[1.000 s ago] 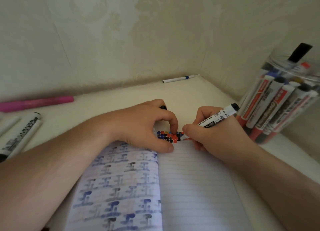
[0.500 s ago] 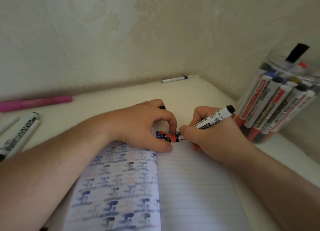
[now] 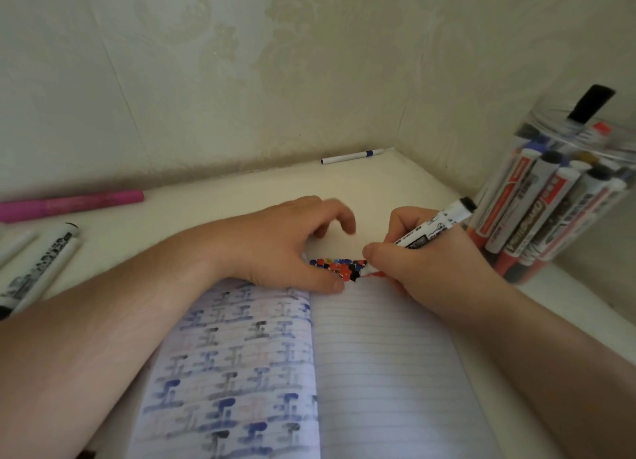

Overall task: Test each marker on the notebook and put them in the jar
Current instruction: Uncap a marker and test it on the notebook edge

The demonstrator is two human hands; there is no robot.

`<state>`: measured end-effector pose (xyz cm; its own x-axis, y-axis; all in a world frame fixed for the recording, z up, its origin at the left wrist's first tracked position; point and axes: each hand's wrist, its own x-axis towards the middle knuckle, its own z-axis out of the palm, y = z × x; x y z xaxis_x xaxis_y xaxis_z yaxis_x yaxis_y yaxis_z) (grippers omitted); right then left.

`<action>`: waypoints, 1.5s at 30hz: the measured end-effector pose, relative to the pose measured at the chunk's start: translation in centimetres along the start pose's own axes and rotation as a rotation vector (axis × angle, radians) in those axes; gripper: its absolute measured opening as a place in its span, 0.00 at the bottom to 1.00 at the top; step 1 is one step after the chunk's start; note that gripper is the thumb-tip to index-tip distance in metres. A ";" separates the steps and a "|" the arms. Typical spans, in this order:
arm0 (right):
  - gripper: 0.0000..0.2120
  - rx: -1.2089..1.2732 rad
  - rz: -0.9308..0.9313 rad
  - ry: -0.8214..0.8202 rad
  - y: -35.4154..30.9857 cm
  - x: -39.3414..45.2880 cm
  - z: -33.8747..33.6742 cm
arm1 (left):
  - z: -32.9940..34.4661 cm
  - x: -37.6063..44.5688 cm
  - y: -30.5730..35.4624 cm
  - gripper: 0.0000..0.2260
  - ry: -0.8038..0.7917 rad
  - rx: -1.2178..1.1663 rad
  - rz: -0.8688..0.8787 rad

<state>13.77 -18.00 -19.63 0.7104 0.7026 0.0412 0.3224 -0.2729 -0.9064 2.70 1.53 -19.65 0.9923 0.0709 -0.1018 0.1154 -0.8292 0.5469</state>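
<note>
My right hand (image 3: 426, 269) pinched a marker (image 3: 432, 229), its tip down on the cluster of test dots (image 3: 339, 268) at the top of the notebook (image 3: 378, 372). My left hand (image 3: 292, 245) rested on the page beside the dots, thumb pressing, fingers loosely curled; whether they hid anything I could not tell. The jar (image 3: 568, 197) at my right was already crowded with markers. Two more markers (image 3: 38, 269) and a pink one (image 3: 69, 204) lay untested at my left, so I judged most done.
</note>
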 end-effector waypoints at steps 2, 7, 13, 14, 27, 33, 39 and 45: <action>0.15 0.096 -0.069 0.026 0.1 0.2 -0.7 | -0.1 0.1 -0.3 0.19 0.070 -0.138 -0.028; 0.05 0.420 -0.192 -0.048 0.3 0.9 -2.1 | -0.4 0.2 -0.9 0.08 0.185 -0.245 -0.030; 0.19 0.633 -0.070 -0.184 0.4 1.0 -1.9 | 0.0 0.8 -1.4 0.07 0.254 -0.262 0.001; 0.20 0.631 -0.071 -0.192 0.5 1.0 -1.9 | 0.0 0.9 -1.4 0.07 0.256 -0.253 0.004; 0.06 0.365 -0.113 -0.092 0.7 1.1 -0.8 | -0.1 0.9 -1.4 0.08 0.264 -0.200 0.024; 0.09 0.084 -0.287 0.081 1.3 1.1 -1.5 | -0.2 0.7 -1.4 0.11 0.327 -0.534 0.070; 0.03 -0.152 -0.310 -0.007 1.7 1.0 -0.7 | -0.1 0.7 -1.7 0.05 0.377 -0.495 0.041; 0.04 -0.066 -0.268 -0.003 1.5 1.1 -0.8 | -0.7 0.2 -0.6 0.06 0.390 -0.391 0.094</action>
<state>15.52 -18.14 -20.63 0.5923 0.7573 0.2750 0.5393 -0.1190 -0.8337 2.89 2.44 -19.48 0.9339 0.2683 0.2365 -0.0394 -0.5800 0.8136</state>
